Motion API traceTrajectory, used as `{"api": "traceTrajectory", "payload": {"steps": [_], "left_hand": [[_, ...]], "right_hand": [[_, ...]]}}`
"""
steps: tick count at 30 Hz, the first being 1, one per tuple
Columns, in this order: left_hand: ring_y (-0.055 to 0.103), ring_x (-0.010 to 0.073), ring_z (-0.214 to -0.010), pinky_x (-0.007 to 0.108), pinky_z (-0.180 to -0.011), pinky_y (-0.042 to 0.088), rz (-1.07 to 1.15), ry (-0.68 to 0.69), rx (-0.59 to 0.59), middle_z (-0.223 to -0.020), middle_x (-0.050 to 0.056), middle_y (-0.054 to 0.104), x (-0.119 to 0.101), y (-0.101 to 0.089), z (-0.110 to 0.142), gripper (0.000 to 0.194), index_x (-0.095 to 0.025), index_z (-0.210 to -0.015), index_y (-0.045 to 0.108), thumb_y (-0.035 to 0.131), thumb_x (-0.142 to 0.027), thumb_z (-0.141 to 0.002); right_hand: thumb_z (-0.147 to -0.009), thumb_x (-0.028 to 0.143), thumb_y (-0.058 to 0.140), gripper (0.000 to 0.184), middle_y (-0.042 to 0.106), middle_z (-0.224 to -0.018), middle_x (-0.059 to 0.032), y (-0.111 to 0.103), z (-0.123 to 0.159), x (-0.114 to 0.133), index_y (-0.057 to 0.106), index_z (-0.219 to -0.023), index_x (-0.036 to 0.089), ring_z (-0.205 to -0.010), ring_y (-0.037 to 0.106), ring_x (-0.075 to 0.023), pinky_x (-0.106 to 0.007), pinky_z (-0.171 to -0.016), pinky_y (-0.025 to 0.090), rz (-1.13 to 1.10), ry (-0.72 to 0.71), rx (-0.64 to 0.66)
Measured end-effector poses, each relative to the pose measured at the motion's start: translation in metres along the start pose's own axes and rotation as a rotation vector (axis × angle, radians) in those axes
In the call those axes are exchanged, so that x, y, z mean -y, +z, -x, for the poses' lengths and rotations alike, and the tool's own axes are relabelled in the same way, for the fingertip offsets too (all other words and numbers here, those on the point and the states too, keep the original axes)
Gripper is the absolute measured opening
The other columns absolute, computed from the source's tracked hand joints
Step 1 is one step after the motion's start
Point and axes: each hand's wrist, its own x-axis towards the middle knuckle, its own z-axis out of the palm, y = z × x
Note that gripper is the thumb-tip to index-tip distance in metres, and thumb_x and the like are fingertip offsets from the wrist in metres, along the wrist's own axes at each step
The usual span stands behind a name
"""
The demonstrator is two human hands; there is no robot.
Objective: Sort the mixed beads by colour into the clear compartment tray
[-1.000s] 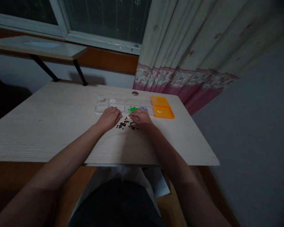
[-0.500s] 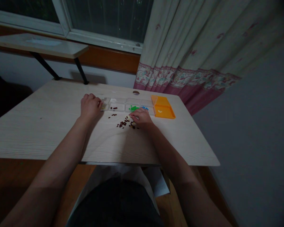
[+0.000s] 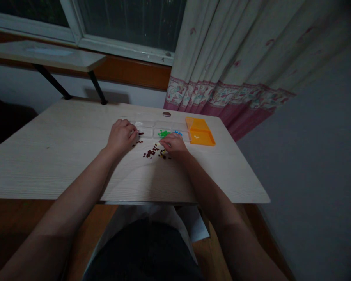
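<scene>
A clear plastic tray with several compartments (image 3: 152, 125) lies on the pale wooden table (image 3: 76, 156). Green pieces (image 3: 164, 134) and blue pieces (image 3: 178, 133) sit in its right compartments. A scatter of small dark brown pieces (image 3: 152, 152) lies on the table in front of it. My left hand (image 3: 121, 134) rests over the tray's left end with its fingers curled, next to a few brown pieces. My right hand (image 3: 173, 145) lies at the right edge of the brown scatter, fingertips pinched together; what they hold is too small to make out.
An orange lid (image 3: 199, 132) lies open at the tray's right end. A flowered curtain (image 3: 236, 70) hangs behind the table at the right. A narrow shelf on black brackets (image 3: 43, 56) runs under the window at the left.
My left hand went from the brown scatter out to the tray's left end, then came back a little to the right. A few brown pieces now lie in and by the tray. My right hand barely moved.
</scene>
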Motion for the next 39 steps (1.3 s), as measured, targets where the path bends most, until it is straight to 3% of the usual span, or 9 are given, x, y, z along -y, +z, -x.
{"api": "traceTrajectory", "payload": {"steps": [5, 13, 18, 39], "left_hand": [[0.050, 0.0273, -0.097, 0.044, -0.092, 0.041, 0.083, 0.170, 0.077, -0.094, 0.010, 0.060, -0.014, 0.012, 0.004, 0.027, -0.019, -0.098, 0.072, 0.050, -0.034, -0.092], [0.050, 0.0248, -0.098, 0.041, -0.093, 0.041, 0.200, 0.304, 0.187, -0.100, 0.009, 0.059, -0.028, 0.029, 0.009, 0.032, -0.022, -0.119, 0.067, 0.051, -0.028, -0.092], [0.050, 0.0246, -0.098, 0.039, -0.091, 0.041, 0.194, 0.317, 0.233, -0.099, 0.009, 0.058, -0.030, 0.035, 0.010, 0.035, -0.024, -0.125, 0.066, 0.050, -0.028, -0.094], [0.052, 0.0250, -0.100, 0.039, -0.092, 0.041, 0.212, 0.305, 0.241, -0.098, 0.009, 0.060, -0.033, 0.033, 0.009, 0.022, -0.020, -0.100, 0.068, 0.053, -0.035, -0.093]], "right_hand": [[-0.094, 0.027, 0.057, 0.022, 0.072, -0.106, -0.0062, 0.000, -0.001, 0.001, 0.076, -0.103, 0.024, -0.105, 0.053, -0.0234, -0.038, -0.094, 0.033, 0.004, 0.011, 0.003], [-0.093, 0.029, 0.058, 0.024, 0.069, -0.112, -0.0081, -0.003, -0.001, 0.008, 0.074, -0.111, 0.026, -0.111, 0.048, -0.0273, -0.043, -0.095, 0.031, 0.073, -0.003, 0.048], [-0.093, 0.030, 0.058, 0.025, 0.067, -0.113, -0.0082, -0.001, 0.000, 0.010, 0.073, -0.113, 0.027, -0.112, 0.047, -0.0274, -0.043, -0.094, 0.032, 0.103, 0.006, 0.059], [-0.093, 0.031, 0.060, 0.019, 0.069, -0.108, -0.0078, -0.003, -0.001, 0.008, 0.076, -0.101, 0.024, -0.110, 0.049, -0.0272, -0.043, -0.094, 0.032, 0.100, 0.007, 0.063]]}}
